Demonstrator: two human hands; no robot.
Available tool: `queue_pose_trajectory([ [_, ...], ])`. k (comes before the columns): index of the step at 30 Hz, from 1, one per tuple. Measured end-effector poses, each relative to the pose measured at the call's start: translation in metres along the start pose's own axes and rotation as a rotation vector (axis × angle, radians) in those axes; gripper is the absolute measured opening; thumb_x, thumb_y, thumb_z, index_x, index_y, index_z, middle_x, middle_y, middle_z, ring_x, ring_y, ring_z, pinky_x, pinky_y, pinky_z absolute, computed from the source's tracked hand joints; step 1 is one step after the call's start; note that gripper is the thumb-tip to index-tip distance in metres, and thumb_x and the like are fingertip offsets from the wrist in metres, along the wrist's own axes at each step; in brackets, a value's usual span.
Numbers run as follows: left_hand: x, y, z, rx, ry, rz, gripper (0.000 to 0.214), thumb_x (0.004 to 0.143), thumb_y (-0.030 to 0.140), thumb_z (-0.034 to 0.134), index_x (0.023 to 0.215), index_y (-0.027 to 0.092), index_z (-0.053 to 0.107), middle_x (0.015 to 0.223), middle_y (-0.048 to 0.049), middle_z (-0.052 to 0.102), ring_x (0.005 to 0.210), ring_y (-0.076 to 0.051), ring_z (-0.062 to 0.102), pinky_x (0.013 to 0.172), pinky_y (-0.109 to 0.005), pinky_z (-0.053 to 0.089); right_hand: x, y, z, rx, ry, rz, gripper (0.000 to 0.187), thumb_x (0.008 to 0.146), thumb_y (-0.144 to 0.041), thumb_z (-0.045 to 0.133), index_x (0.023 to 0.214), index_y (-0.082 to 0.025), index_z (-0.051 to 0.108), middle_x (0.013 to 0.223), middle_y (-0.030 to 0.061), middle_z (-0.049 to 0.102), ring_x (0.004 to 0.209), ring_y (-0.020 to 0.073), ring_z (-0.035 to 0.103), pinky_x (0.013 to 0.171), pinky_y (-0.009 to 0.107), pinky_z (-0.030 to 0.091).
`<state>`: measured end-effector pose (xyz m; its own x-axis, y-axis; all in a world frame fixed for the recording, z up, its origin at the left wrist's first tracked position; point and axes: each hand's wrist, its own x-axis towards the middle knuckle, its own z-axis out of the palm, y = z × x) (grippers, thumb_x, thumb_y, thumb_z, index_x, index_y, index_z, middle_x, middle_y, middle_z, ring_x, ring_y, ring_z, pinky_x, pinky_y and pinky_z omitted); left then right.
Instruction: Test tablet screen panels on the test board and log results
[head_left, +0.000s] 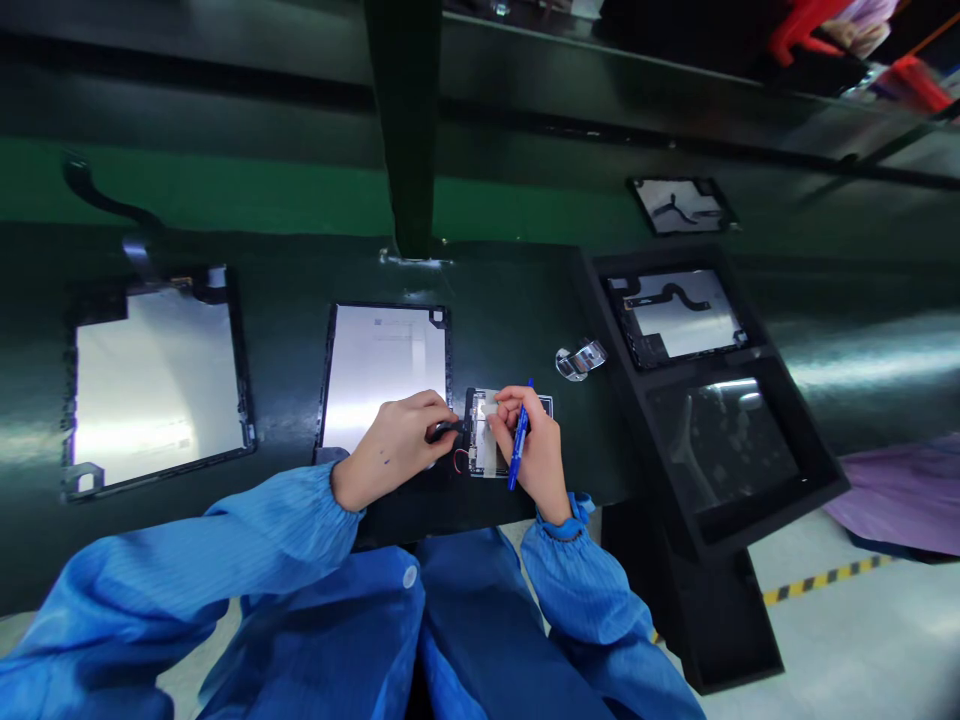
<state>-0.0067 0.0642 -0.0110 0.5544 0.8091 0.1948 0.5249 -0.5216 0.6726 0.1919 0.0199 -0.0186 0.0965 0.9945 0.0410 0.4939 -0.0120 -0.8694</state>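
The left hand (401,440) pinches a black cable (448,430) at the left edge of the small board (480,458). The right hand (538,455) grips a blue pen (519,445) over it. Open table (510,320) lies beyond.

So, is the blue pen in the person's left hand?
No, the blue pen is in the right hand; the left hand rests at the small board.

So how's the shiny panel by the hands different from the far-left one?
The middle panel looks narrower than the left panel. The left hand overlaps the middle panel's lower corner; the left panel lies untouched. A dark ribbon curls away above the left panel; the middle panel shows none. Both lie flat on the green table.
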Motion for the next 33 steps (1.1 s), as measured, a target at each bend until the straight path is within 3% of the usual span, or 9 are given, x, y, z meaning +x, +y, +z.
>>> queue_pose_trajectory([
  [20, -0.001, -0.004, 0.007, -0.002, 0.027, 0.028, 0.010, 0.083, 0.012, 0.064, 0.086, 0.016, 0.072, 0.087, -0.0023, 0.071, 0.057, -0.010, 0.057, 0.058, -0.023, 0.048, 0.002, -0.001, -0.005, -0.037, -0.084, -0.024, 0.023, 0.082, -0.021, 0.065, 0.103, -0.024, 0.056, 0.078, -0.0035, 0.056, 0.070, 0.0141, 0.054, 0.069, 0.026, 0.042],
  [23, -0.002, -0.005, 0.010, 0.004, 0.043, 0.038, 0.010, 0.082, 0.012, 0.064, 0.085, 0.016, 0.072, 0.086, -0.0019, 0.071, 0.058, -0.010, 0.058, 0.058, -0.023, 0.047, 0.004, -0.003, -0.003, -0.109, -0.103, -0.017, 0.024, 0.083, -0.024, 0.066, 0.105, -0.024, 0.057, 0.077, -0.0038, 0.055, 0.070, 0.0145, 0.055, 0.067, 0.026, 0.040],
  [27, 0.002, -0.003, 0.014, 0.048, 0.025, 0.038, 0.011, 0.082, 0.012, 0.063, 0.085, 0.016, 0.073, 0.085, -0.0032, 0.071, 0.061, -0.012, 0.062, 0.059, -0.023, 0.049, 0.005, -0.007, 0.006, -0.269, -0.025, -0.025, 0.022, 0.084, -0.030, 0.067, 0.103, -0.023, 0.059, 0.074, -0.0040, 0.054, 0.072, 0.0158, 0.057, 0.067, 0.026, 0.039],
  [30, 0.000, 0.001, 0.000, 0.033, 0.003, 0.022, 0.015, 0.083, 0.019, 0.068, 0.096, 0.015, 0.074, 0.095, -0.0068, 0.074, 0.080, -0.020, 0.069, 0.072, -0.028, 0.055, 0.005, -0.007, 0.007, -0.160, 0.041, -0.023, 0.022, 0.086, -0.033, 0.066, 0.104, -0.023, 0.058, 0.074, -0.0044, 0.055, 0.066, 0.0142, 0.055, 0.065, 0.026, 0.042],
  [33, -0.018, 0.003, -0.040, -0.101, 0.086, -0.141, 0.050, 0.082, 0.038, 0.073, 0.126, 0.017, 0.065, 0.127, -0.0104, 0.068, 0.114, -0.028, 0.064, 0.101, -0.039, 0.051, 0.006, -0.009, -0.001, -0.019, 0.101, -0.088, 0.028, 0.087, -0.036, 0.067, 0.110, -0.023, 0.056, 0.082, -0.0015, 0.061, 0.071, 0.0154, 0.059, 0.071, 0.029, 0.049],
])
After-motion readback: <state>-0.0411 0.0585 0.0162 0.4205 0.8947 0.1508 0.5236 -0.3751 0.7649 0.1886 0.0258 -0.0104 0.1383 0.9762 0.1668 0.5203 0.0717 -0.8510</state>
